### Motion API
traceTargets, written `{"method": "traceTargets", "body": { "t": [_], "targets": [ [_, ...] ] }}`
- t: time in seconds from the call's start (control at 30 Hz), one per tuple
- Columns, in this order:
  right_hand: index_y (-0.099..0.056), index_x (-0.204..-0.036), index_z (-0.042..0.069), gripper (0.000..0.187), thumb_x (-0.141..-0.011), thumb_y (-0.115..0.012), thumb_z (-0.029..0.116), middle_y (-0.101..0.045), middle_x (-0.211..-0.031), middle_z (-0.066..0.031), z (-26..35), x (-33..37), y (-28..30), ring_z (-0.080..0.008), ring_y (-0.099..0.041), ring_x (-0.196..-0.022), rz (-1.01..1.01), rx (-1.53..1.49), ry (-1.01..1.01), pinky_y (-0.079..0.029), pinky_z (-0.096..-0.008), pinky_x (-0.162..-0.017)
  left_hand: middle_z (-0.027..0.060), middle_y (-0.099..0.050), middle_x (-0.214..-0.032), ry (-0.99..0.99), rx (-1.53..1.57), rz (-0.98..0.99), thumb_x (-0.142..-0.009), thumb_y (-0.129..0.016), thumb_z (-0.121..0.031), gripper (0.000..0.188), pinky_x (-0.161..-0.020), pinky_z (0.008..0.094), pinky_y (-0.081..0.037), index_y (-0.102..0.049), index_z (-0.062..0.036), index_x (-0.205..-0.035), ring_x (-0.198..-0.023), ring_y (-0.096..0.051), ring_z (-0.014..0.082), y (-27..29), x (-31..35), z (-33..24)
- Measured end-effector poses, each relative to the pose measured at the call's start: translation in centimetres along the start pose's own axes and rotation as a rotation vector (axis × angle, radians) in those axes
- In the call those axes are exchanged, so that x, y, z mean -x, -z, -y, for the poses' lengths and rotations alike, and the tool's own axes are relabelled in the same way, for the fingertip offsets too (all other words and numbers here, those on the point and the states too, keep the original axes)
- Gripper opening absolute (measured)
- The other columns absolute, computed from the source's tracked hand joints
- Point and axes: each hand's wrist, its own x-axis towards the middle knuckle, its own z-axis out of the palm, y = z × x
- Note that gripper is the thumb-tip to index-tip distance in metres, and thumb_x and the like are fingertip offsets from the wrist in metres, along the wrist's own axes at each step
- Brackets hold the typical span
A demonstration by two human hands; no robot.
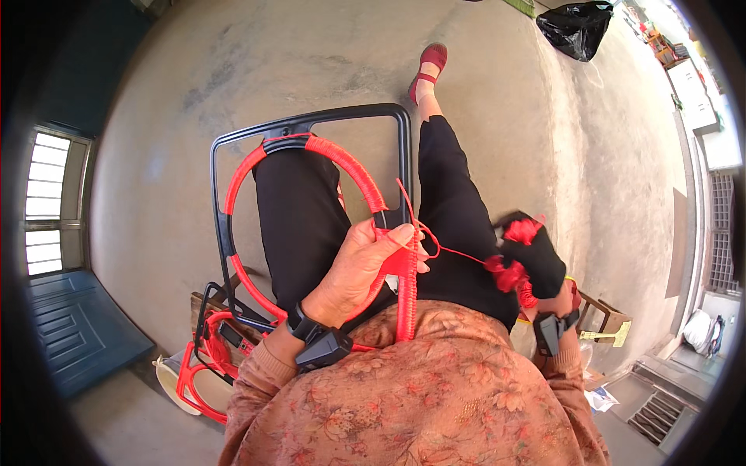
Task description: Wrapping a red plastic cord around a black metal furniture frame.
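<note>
A black frame (pixel 407 155) with rounded corners lies across my lap, and a ring (pixel 353 167) inside it is wrapped with red cord in several stretches. Bare black shows between some of the wrapped parts. My left hand (pixel 361 264) grips the right side of the frame, thumb pressed on the red wrapping. From there a loose red strand (pixel 458 253) runs to my right hand (pixel 540 260), which wears a black glove and is smeared by motion. Bunched red cord (pixel 507 273) sits in and around its fingers, apart from the frame.
Beside my left elbow are red-wrapped frame pieces (pixel 186 380) and a small device (pixel 233 335). Wooden stool parts (pixel 610 318) show behind my right wrist. A black plastic bag (pixel 576 29) lies at the far right, and a blue door (pixel 93 322) stands at left.
</note>
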Motion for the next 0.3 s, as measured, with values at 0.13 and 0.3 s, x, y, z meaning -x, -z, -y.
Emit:
{"method": "traceTargets", "body": {
  "t": [0.13,0.3],
  "targets": [
    [-0.058,-0.118,0.006,0.048,-0.07,-0.062,0.002,-0.061,-0.118,-0.0093,0.3,-4.7,-4.8,-0.0274,-0.051,-0.113,0.045,0.142,0.039,-0.036,-0.0348,-0.099,0.0078,-0.065,-0.081,0.002,0.007,-0.021,-0.093,-0.059,-0.021,0.02,-0.066,0.0309,-0.057,-0.061,-0.0019,-0.096,-0.07,-0.066,0.0169,0.1,0.2,0.0],
    [-0.059,-0.119,0.007,0.053,-0.067,-0.062,0.0,-0.06,-0.122,-0.0093,-1.4,-4.2,-5.9,-0.0305,-0.049,-0.122,0.144,0.333,0.088,-0.033,-0.0372,-0.106,0.0088,-0.066,-0.08,-0.018,0.019,-0.031,-0.094,-0.058,-0.02,0.019,-0.066,0.0302,-0.056,-0.062,-0.0016,-0.095,-0.069,-0.067,0.0178,0.7,0.4,0.0]
  ]
}}
